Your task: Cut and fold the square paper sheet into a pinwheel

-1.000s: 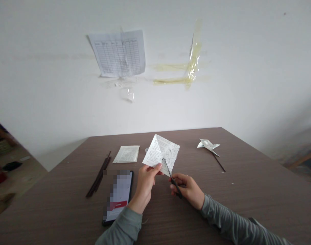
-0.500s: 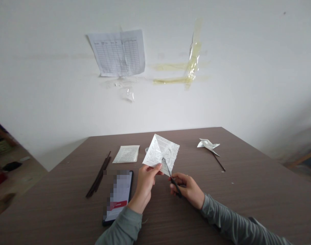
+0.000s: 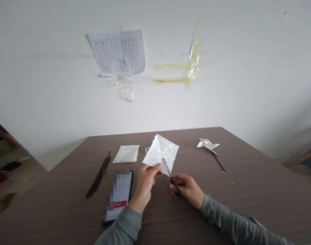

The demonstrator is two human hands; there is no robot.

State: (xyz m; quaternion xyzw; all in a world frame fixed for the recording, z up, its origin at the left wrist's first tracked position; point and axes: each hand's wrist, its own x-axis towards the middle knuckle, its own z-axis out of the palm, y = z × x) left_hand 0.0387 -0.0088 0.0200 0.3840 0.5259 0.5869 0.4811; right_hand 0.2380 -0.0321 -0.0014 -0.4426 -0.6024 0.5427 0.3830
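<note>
- Paper square (image 3: 160, 149): thin white sheet, printed with small dense text and a faint line figure, turned corner-up as a diamond. A diagonal crease runs down from the top corner; the right edges look slightly ragged. Position: held in the air above the middle of the surface (image 3: 247, 183), tilted toward the person.
- Left hand (image 3: 145, 183): clamped on the lower left corner of the paper square, pinched between thumb and fingers.
- Right hand (image 3: 187, 190): clamped on the handles of the scissors, fingers curled around them. The hands are apart but close, with the paper's lower corner between them.
- Scissors (image 3: 173, 180): black handles, narrow metal blades angled up and left. The blades meet the lower right edge of the paper square, with the tip over its printed face.
- Left of the hands: a bundle of thin dark sticks (image 3: 99, 175) lies on the surface, near a printed paper sheet (image 3: 126, 154) and a smartphone (image 3: 118, 197) with a pixelated screen.
- Right of the hands: a paper pinwheel (image 3: 207, 144) on a thin dark stick (image 3: 218, 162) lies on the surface, well apart from them.
- Wall: a ruled chart sheet (image 3: 118, 52) and yellowed tape strips (image 3: 193, 58).
</note>
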